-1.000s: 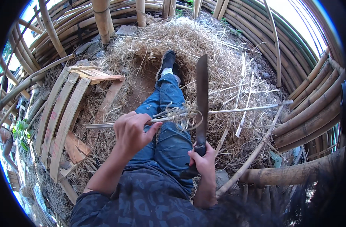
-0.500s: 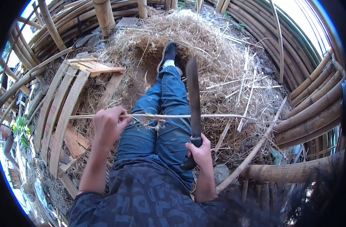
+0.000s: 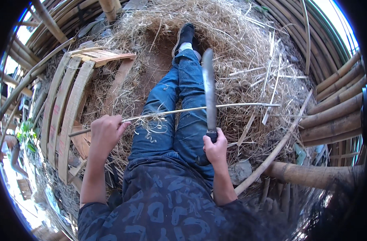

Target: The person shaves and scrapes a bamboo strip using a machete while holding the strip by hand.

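A long thin bamboo strip (image 3: 183,110) lies across my thighs, tilted so that its right end is farther from me. My left hand (image 3: 106,132) is closed round it near its left end. Curly shavings (image 3: 151,122) hang from the strip just right of that hand. My right hand (image 3: 215,148) grips the dark handle of a machete (image 3: 209,86). Its long blade points away from me, above my right leg, and crosses the strip. Whether the edge touches the strip I cannot tell.
A slatted wooden crate (image 3: 77,90) stands to my left. Straw-like shavings (image 3: 239,52) cover the ground round my legs, with pale split pieces (image 3: 272,80) at the right. A bamboo pole (image 3: 278,150) slants at my right, near stacked bamboo (image 3: 332,128). A person (image 3: 14,154) is at the far left.
The strip has gone from nearly level to tilted, its left end now nearer me. More curled shavings show beside my left hand. The machete's blade has turned and catches more light. The whole view has shifted.
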A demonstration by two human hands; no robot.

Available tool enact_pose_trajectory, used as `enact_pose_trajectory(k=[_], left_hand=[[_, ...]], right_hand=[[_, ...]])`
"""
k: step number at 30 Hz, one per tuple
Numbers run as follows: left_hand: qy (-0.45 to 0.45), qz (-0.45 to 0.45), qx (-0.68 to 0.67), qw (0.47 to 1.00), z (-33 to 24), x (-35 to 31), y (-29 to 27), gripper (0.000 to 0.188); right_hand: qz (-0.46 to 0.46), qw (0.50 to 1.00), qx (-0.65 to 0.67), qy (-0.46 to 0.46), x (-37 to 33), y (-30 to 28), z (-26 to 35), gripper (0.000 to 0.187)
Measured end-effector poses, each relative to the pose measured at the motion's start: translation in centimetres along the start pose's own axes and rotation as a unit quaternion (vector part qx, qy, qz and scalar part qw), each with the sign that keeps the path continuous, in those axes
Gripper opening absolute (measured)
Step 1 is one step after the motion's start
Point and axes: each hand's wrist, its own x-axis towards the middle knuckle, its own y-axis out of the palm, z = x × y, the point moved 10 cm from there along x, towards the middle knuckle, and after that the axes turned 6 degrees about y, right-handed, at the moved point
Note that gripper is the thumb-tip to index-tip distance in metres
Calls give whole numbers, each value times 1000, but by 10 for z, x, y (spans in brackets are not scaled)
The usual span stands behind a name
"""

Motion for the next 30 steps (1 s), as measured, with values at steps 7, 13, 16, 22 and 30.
enact_pose_trajectory(k=[7, 13, 16, 22, 30], left_hand=[[104, 42, -35, 993, -31, 11, 4, 19], [118, 69, 8, 991, -49, 8, 9, 23], [129, 63, 2, 990, -53, 7, 13, 22], [154, 46, 21, 987, -54, 9, 6, 22], [146, 47, 59, 986, -38, 10, -3, 24]], right_hand=[[-67, 929, -211, -295, -42, 33, 90, 35], [-38, 913, -325, -242, -21, 51, 75, 30], [-28, 903, -380, -198, -11, 48, 63, 32], [-9, 899, -426, -105, -2, 30, 48, 32], [-119, 891, -437, 18, 29, -54, 11, 31]])
